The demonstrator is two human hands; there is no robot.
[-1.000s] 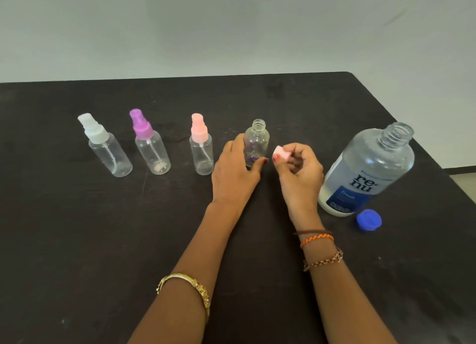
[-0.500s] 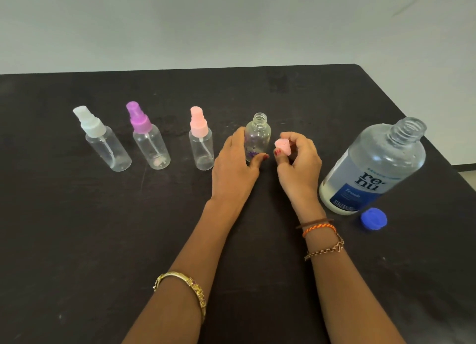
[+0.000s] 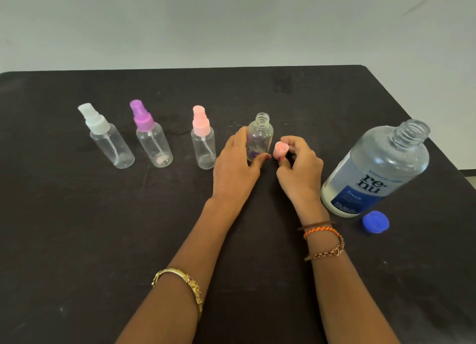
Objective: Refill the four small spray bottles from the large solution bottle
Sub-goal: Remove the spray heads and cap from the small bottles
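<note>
**Fourth bottle uncapped, pink cap in the right hand**

Four small spray bottles stand in a row across the middle of the frame on a black table point(image 3: 77, 240). From the left: the white-top bottle point(image 3: 109, 137), the purple-top bottle point(image 3: 152, 140), the pink-top bottle point(image 3: 203, 140), and at centre the open bottle point(image 3: 260, 137), its threaded neck bare and a purple flower print near its base.

The left hand point(image 3: 237, 168) holds the open bottle upright, fingers curled round its left side and thumb against its lower front. Just right of it, the right hand point(image 3: 298, 168) pinches a pink cap point(image 3: 280, 149) between thumb and fingertips, close to the bottle but not touching it.

At the right of the frame stands the big bottle point(image 3: 373, 171), labelled "renu fresh", uncapped and holding clear liquid. Its blue cap point(image 3: 375, 222) lies on the table just below it, at lower right.

A gold bangle point(image 3: 185, 282) circles the left forearm; thread and chain bracelets point(image 3: 323, 238) circle the right wrist. A pale wall point(image 3: 231, 22) fills the top of the frame.
</note>
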